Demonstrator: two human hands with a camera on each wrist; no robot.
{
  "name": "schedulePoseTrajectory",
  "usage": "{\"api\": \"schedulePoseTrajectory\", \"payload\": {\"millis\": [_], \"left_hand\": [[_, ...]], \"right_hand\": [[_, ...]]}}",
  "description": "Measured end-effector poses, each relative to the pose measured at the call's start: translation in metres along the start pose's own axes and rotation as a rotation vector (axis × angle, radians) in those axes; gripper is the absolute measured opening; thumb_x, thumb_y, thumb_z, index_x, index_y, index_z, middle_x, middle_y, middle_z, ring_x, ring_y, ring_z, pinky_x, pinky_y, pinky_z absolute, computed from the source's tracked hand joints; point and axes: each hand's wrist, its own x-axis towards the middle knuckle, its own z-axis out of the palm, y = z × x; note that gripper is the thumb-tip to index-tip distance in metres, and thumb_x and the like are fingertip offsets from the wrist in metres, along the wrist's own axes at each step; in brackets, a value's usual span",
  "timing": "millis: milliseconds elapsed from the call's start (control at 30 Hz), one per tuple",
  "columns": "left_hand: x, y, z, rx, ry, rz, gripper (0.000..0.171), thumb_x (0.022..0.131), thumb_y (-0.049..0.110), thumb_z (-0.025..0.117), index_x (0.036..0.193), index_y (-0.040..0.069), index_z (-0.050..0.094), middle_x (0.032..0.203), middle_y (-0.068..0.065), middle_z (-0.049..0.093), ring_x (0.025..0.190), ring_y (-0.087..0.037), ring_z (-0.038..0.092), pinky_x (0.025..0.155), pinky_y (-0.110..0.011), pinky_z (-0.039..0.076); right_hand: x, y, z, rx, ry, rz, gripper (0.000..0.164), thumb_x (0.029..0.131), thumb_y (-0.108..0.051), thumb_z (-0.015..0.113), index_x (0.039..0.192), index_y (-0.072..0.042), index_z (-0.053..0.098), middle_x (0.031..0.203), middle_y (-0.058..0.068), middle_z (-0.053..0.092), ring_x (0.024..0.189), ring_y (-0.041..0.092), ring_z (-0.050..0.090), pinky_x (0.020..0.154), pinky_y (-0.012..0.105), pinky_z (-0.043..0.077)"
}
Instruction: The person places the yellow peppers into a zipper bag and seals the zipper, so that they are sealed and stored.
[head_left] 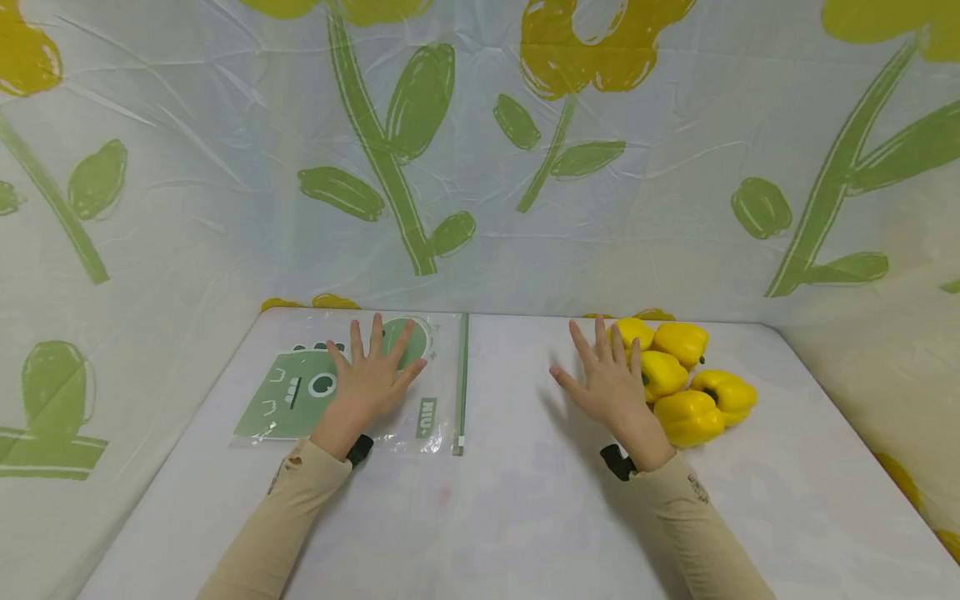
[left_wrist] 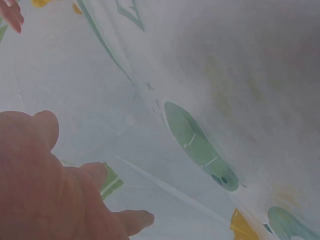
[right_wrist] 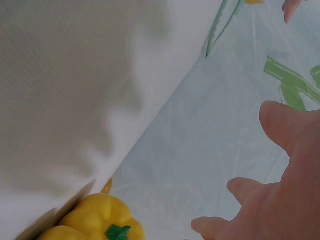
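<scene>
My left hand (head_left: 365, 387) is held palm down with its fingers spread, overlapping a clear zip bag (head_left: 442, 375) in the head view. The bag lies flat on the left of the table, printed with a green cartoon monster, with a green zip strip along its right edge. On the right, my right hand (head_left: 607, 387) has its fingers fanned out too and holds nothing. Just beyond and to the right of it sit several yellow bell peppers (head_left: 688, 418) in a cluster. In the right wrist view, a pepper (right_wrist: 102, 215) with a green stem shows below the fingers.
The white table (head_left: 495, 517) has its far edge against a hanging cloth (head_left: 480, 250) printed with yellow flowers and green leaves. Similar cloth closes in the left and right sides. A dark wrist camera (head_left: 617, 461) is strapped at the right wrist, another (head_left: 360, 451) at the left.
</scene>
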Motion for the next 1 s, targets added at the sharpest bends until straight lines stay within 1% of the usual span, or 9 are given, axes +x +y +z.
{"api": "schedulePoseTrajectory", "payload": {"millis": [167, 500, 667, 833, 1000], "left_hand": [[0.000, 0.000, 0.001, 0.004, 0.007, 0.005, 0.074, 0.099, 0.066, 0.027, 0.160, 0.030, 0.007, 0.163, -0.022, -0.004, 0.144, -0.051, -0.015, 0.101, -0.078, -0.010], [-0.001, 0.002, 0.002, -0.009, 0.014, 0.013, 0.073, 0.100, 0.064, 0.030, 0.161, 0.029, 0.008, 0.163, -0.023, -0.003, 0.144, -0.051, -0.015, 0.100, -0.078, -0.012], [-0.001, 0.002, 0.003, -0.003, 0.012, 0.015, 0.073, 0.100, 0.064, 0.029, 0.160, 0.030, 0.009, 0.163, -0.023, -0.002, 0.144, -0.051, -0.014, 0.101, -0.078, -0.010], [-0.002, 0.003, 0.003, -0.026, 0.008, 0.017, 0.072, 0.100, 0.063, 0.030, 0.161, 0.028, 0.011, 0.163, -0.023, -0.002, 0.145, -0.051, -0.013, 0.102, -0.078, -0.008], [-0.001, 0.006, 0.004, -0.065, -0.005, 0.045, 0.073, 0.100, 0.063, 0.031, 0.160, 0.026, 0.014, 0.163, -0.022, 0.001, 0.145, -0.052, -0.009, 0.103, -0.078, -0.006]], "right_hand": [[-0.001, 0.000, 0.000, 0.003, -0.003, 0.002, 0.082, 0.098, -0.058, 0.047, 0.160, -0.018, 0.013, 0.163, 0.021, -0.005, 0.148, 0.047, -0.001, 0.113, 0.062, -0.011], [-0.002, -0.001, -0.003, 0.012, -0.003, 0.000, 0.081, 0.098, -0.057, 0.046, 0.161, -0.018, 0.012, 0.163, 0.020, -0.007, 0.148, 0.046, -0.003, 0.113, 0.061, -0.012], [-0.003, -0.002, -0.005, 0.025, 0.010, -0.006, 0.080, 0.098, -0.056, 0.047, 0.160, -0.017, 0.014, 0.163, 0.021, -0.005, 0.148, 0.047, -0.002, 0.113, 0.062, -0.011], [0.000, -0.003, -0.006, 0.027, 0.016, -0.020, 0.081, 0.099, -0.056, 0.047, 0.160, -0.016, 0.013, 0.163, 0.023, -0.004, 0.148, 0.046, -0.002, 0.113, 0.063, -0.010], [0.006, -0.005, -0.011, 0.042, 0.015, -0.025, 0.080, 0.099, -0.056, 0.045, 0.161, -0.016, 0.011, 0.162, 0.024, -0.002, 0.148, 0.045, -0.002, 0.113, 0.064, -0.009]]}}
